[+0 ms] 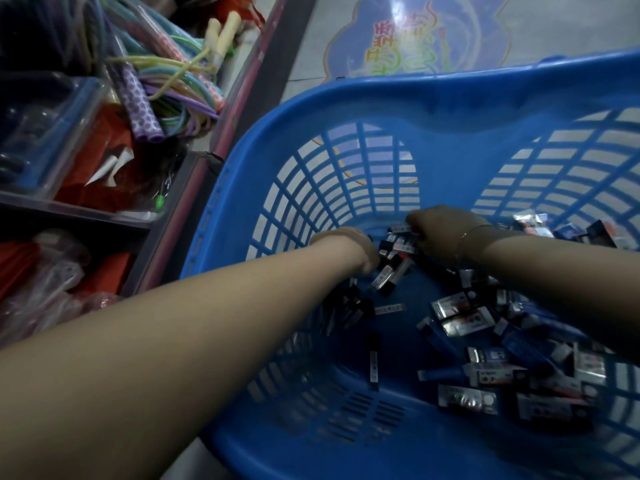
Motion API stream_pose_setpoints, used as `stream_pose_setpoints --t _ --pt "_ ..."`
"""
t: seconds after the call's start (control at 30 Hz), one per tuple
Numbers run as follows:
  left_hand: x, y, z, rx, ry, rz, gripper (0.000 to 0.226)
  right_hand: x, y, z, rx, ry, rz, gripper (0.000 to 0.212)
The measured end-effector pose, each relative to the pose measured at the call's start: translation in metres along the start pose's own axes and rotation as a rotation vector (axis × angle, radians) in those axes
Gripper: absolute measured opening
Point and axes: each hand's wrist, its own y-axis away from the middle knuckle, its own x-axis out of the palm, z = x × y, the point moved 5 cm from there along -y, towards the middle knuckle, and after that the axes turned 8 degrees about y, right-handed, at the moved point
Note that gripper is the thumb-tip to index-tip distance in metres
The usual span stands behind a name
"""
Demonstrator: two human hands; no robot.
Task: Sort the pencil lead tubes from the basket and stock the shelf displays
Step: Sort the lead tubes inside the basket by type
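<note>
A blue plastic basket [346, 109] with slatted walls fills the middle and right. Small black and clear pencil lead tubes [388, 273] lie on its floor, with several flat silver and blue packets [464, 315] heaped at the right. Both arms reach deep into the basket. My left hand [349, 247] is curled round a bunch of lead tubes that stick out below its fingers. My right hand [440, 233], with a thin bracelet at the wrist, pinches lead tubes [401, 230] at its fingertips, close to the left hand.
Shelves [180, 216] with a pink edge stand at the left, holding pastel skipping ropes [166, 81], a clear box [52, 133] and red packets. Beyond the basket lies tiled floor with a blue printed sticker [415, 32].
</note>
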Motion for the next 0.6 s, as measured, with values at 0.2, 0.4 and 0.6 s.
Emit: stream_pose_setpoints --t 0.2,0.4,0.6 --pt "0.014 0.001 0.005 -0.047 -0.219 -0.018 0.042 -0.005 -0.004 0.006 -0.09 0.276 0.05 0.026" --pt "0.024 0.001 -0.001 -0.008 -0.321 -0.047 0.061 -0.009 0.0 0.011 -0.2 0.55 0.063 0.025" --pt "0.026 -0.003 0.004 -0.039 -0.2 -0.07 0.057 -0.03 0.009 0.0 -0.124 0.517 0.1 0.029"
